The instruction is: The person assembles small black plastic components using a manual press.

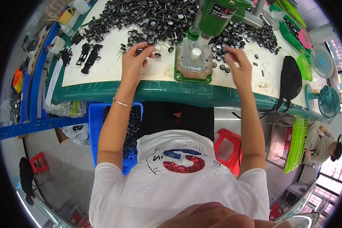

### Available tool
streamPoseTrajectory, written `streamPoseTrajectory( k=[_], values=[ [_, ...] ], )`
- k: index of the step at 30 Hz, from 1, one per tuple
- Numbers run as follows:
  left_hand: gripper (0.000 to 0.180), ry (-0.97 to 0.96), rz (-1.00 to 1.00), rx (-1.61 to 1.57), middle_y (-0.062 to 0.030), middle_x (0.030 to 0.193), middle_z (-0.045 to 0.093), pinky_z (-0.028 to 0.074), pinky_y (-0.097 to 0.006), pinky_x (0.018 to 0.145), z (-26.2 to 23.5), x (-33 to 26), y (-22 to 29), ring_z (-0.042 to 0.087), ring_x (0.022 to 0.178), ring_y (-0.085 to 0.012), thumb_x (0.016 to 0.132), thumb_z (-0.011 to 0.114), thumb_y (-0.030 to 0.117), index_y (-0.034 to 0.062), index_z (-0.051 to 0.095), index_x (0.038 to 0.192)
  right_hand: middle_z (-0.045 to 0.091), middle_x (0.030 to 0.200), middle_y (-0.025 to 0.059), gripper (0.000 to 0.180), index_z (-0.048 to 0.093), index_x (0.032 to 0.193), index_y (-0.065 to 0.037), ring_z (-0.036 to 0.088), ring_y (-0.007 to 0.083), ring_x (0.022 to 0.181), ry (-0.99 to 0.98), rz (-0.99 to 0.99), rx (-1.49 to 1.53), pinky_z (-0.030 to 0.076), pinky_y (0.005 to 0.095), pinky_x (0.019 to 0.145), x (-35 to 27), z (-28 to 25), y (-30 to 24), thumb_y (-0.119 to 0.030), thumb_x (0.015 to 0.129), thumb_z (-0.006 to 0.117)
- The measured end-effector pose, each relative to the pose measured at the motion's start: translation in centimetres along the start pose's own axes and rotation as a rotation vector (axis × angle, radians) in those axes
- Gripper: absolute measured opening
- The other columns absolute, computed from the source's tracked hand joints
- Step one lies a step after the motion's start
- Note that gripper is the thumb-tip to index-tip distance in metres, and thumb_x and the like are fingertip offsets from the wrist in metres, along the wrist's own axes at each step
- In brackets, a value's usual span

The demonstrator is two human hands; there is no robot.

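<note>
My left hand (135,60) is closed, its thumb and fingers pinched on a small black toy wheel (139,50). Another wheel (157,55) shows beside its fingertips; whether an axle joins the two I cannot tell. Over the loose wheels (222,67) right of the press, my right hand (239,64) has thumb and forefinger apart, with nothing clearly between them. Between my hands stands a green bench press (220,19). On its base plate (188,62) sits a short white round holder (195,53).
A big heap of black wheels with metal axles (152,19) spreads across the back of the table. Black toy chassis parts (91,59) lie at the left. A black cloth item (290,79) and a small green fan (328,102) are at the right. Below, a blue bin (97,131) holds black parts.
</note>
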State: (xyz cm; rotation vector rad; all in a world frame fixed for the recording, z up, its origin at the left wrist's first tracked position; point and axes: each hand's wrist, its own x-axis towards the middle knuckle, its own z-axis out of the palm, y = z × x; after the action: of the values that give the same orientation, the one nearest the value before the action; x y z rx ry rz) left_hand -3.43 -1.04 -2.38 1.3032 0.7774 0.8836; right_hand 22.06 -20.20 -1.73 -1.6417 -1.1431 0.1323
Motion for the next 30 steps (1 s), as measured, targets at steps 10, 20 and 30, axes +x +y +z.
streamPoseTrajectory(
  k=[10,20,30],
  values=[
    [0.013,-0.213,-0.025,-0.087,-0.0033,0.073,0.065,0.034,-0.017,0.047,5.2,-1.4,1.5,0.052,0.058,-0.0033,0.082,0.071,0.009,0.0029,0.068,0.093,0.059,0.098,0.0052,0.025,0.068,0.103,-0.002,0.060,0.0146,0.087,-0.198,0.062,0.178,0.049,0.0273,0.079,1.0,5.5,-3.4,-0.011,0.080,0.072],
    [0.014,-0.196,0.012,-0.099,-0.0029,0.074,0.066,0.036,-0.017,0.050,6.5,-1.3,1.8,0.054,0.061,-0.0035,0.082,0.072,0.009,0.0027,0.068,0.094,0.060,0.094,0.0047,0.022,0.071,0.099,-0.003,0.060,0.0153,0.086,-0.110,-0.029,0.079,0.048,0.0284,0.076,0.5,5.8,-4.0,-0.019,0.084,0.070],
    [0.015,-0.182,-0.001,-0.080,-0.0018,0.077,0.067,0.037,-0.018,0.050,5.2,-1.1,1.5,0.057,0.064,-0.0044,0.081,0.073,0.011,0.0030,0.068,0.093,0.064,0.071,-0.0005,0.022,0.074,0.097,-0.004,0.050,0.0069,0.062,-0.247,0.427,0.213,0.040,0.0226,0.059,3.2,5.5,-4.9,-0.021,0.086,0.066]
  ],
)
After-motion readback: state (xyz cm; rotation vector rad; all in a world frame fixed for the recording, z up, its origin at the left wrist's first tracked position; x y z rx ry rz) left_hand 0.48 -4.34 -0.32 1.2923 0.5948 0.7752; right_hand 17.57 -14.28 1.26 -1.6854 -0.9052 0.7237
